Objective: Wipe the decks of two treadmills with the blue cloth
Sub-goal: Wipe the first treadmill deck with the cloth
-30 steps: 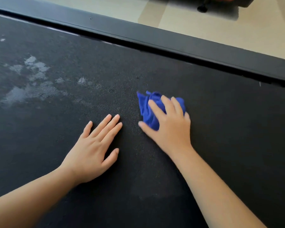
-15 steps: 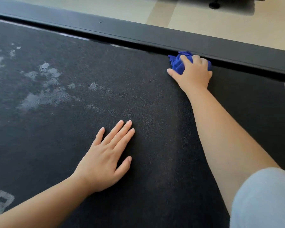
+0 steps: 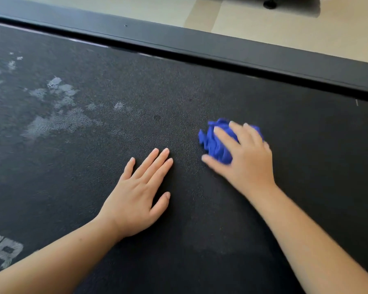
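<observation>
Pale smudges [image 3: 57, 115] are showing at the left of the black treadmill deck [image 3: 200, 240]. The left hand [image 3: 136, 198] is lying flat on it, fingers straight and together. Just to its right, the right hand [image 3: 244, 160] is gripping the bunched blue cloth [image 3: 215, 143] against the deck. Beyond, a dark side rail [image 3: 221, 47] is bordering beige floor [image 3: 285, 24].

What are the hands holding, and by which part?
The right hand grips the bunched blue cloth from above, across its top. The left hand holds nothing, lying flat on the deck.
</observation>
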Motion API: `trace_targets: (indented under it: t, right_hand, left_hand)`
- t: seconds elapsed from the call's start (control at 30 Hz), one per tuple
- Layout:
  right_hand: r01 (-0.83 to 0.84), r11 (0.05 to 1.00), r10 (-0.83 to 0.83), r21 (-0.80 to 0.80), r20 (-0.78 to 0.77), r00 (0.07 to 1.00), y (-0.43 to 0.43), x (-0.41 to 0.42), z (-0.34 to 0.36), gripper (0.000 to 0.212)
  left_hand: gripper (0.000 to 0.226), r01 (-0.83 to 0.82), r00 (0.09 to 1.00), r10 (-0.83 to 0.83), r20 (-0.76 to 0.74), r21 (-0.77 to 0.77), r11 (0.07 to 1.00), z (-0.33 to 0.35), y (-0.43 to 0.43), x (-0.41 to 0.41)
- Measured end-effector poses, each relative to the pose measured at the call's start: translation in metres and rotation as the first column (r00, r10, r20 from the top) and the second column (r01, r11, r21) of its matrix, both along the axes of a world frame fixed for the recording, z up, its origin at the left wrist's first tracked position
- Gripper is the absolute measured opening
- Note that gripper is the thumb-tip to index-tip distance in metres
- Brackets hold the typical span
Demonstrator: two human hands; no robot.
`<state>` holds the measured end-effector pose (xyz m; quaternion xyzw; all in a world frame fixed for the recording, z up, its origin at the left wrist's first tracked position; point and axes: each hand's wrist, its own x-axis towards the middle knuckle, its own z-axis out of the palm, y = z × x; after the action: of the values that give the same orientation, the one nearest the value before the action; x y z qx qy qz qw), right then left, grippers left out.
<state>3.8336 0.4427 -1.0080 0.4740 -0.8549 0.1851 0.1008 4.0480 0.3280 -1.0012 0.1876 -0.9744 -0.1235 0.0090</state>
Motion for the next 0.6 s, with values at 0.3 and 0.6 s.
trace_targets:
  t: [0.3,0.6]
  right_hand:
    - [0.118,0.966,-0.154,0.229,0.15,0.977,-0.079,-0.054,0.015,0.07]
    - [-0.19,0.97,0.193,0.151,-0.004,0.981,0.093,0.129,0.005,0.063]
  left_hand:
    - [0.066,-0.018,1.0,0.019,-0.004,0.032,0.999,0.002,0.003,-0.001]
    - [0.07,-0.018,1.0,0.018,-0.003,0.013,1.0,0.003,0.004,-0.002]
